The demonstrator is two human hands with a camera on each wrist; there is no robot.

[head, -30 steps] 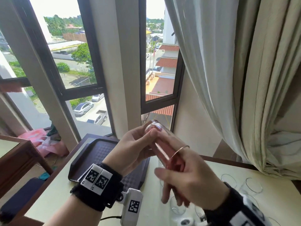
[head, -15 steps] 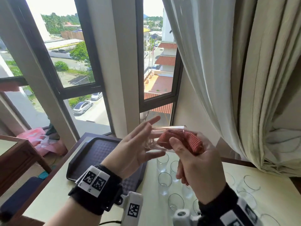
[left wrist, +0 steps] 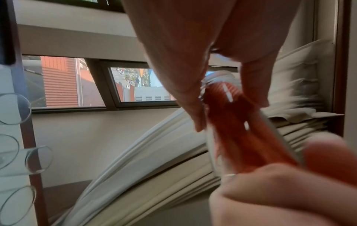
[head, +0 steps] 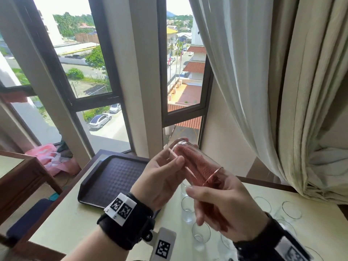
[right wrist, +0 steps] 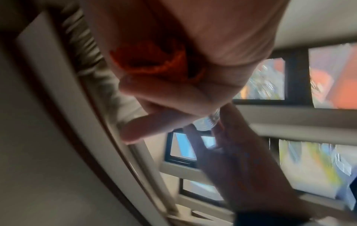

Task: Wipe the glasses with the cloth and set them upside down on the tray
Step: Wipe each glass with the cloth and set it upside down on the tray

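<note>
Glass (head: 190, 157) now tilted base-up instead of level, both hands gripping: left (head: 160, 178) glass, right (head: 226, 206) cloth (head: 195, 164).

The lower part of the cloth (head: 212, 208) is hidden inside the right hand (head: 226, 208), and its full extent cannot be told. The fingers of the left hand (head: 160, 178) behind the glass (head: 190, 159) are covered by it. Several glasses on the table (head: 75, 219) are masked by both hands, so their number cannot be counted. The near corner of the tray (head: 113, 178) is concealed by the left wrist. The right wrist view is smeared by blur.
</note>
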